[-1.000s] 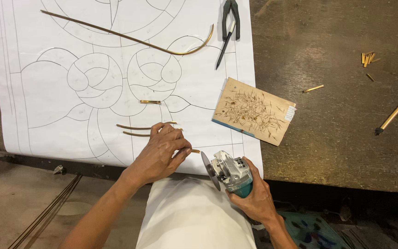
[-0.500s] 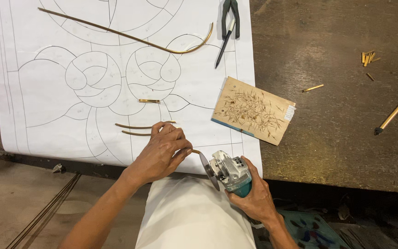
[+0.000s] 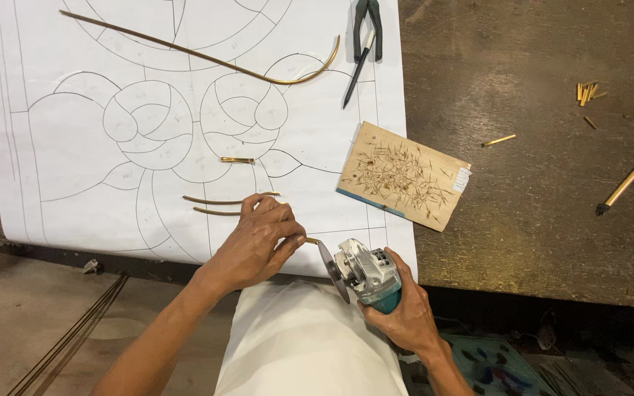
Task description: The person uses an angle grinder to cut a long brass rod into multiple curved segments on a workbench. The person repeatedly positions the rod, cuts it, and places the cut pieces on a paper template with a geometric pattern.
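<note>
- Brass strip (image 3: pixel 311 240): it sits low in the frame, centre, pinched in your left hand (image 3: pixel 254 246), its long axis running left to right and its free end pointing right at the disc.
- Angle grinder (image 3: pixel 361 271): your right hand (image 3: pixel 405 319) is wrapped closed around its body, the disc just right of the strip's tip; whether they touch is unclear.
- Left hand is nearer the strip.
- Count on the paper pattern (image 3: pixel 75 132): one long curved brass strip (image 3: pixel 207 57), three short pieces (image 3: pixel 218 205), one pair of pliers (image 3: pixel 368 26), one pen (image 3: pixel 357 70), one wooden board (image 3: pixel 403 176).
</note>
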